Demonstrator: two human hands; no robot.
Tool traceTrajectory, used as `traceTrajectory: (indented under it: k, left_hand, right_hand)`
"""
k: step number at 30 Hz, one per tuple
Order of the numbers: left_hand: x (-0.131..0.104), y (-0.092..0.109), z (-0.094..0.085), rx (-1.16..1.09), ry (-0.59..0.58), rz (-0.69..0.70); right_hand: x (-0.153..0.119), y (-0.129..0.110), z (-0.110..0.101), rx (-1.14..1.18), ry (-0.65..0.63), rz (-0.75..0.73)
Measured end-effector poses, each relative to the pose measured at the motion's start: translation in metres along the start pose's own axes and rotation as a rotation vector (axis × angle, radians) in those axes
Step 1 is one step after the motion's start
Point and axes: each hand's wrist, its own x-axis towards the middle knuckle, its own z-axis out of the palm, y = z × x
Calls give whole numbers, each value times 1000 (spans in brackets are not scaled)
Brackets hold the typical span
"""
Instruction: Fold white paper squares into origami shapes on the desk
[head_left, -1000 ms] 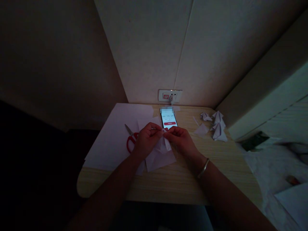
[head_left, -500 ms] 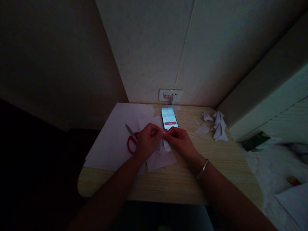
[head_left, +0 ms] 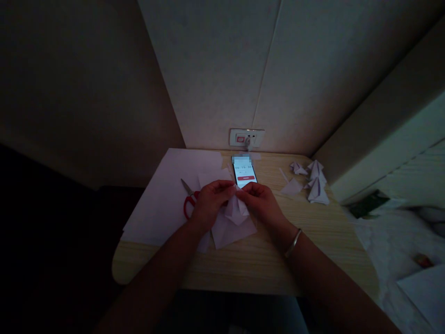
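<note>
Between my hands is a small piece of folded white paper (head_left: 237,212), its pleats fanned toward me. My left hand (head_left: 212,202) pinches its upper left edge with thumb and forefinger. On the other side, my right hand (head_left: 260,200) grips the top right edge, fingers closed. A flat paper sheet (head_left: 231,235) lies beneath it on the table. Red-handled scissors (head_left: 189,204) rest just left of my left hand, blades pointing away, one handle partly covered by that hand. Just beyond my fingertips lies a phone (head_left: 244,170) with a lit screen.
Large white sheets (head_left: 156,204) cover the left of the wooden table (head_left: 313,246). Folded paper pieces (head_left: 317,183) and a paper scrap (head_left: 292,187) sit at the back right. A wall socket (head_left: 246,138) with a plug is behind the phone. A bed (head_left: 392,236) adjoins the right.
The folded paper has turned and spread between my fingers, showing more of its pleated face. My hands have shifted only slightly.
</note>
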Motion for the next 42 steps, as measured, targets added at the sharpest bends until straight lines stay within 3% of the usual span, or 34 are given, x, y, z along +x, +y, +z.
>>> traceTrajectory:
  k: [10, 24, 37, 42]
  left_hand:
    - [1, 0, -2, -59, -21, -101]
    - [1, -3, -3, 204, -9, 87]
    - [5, -6, -4, 281, 161, 252]
    - [3, -5, -2, 435, 204, 370]
  right_hand:
    - [1, 3, -2, -20, -32, 8]
    - [1, 2, -2, -57, -39, 2]
    - [-1, -1, 1, -11, -63, 126]
    - [-2, 0, 1, -104, -68, 117]
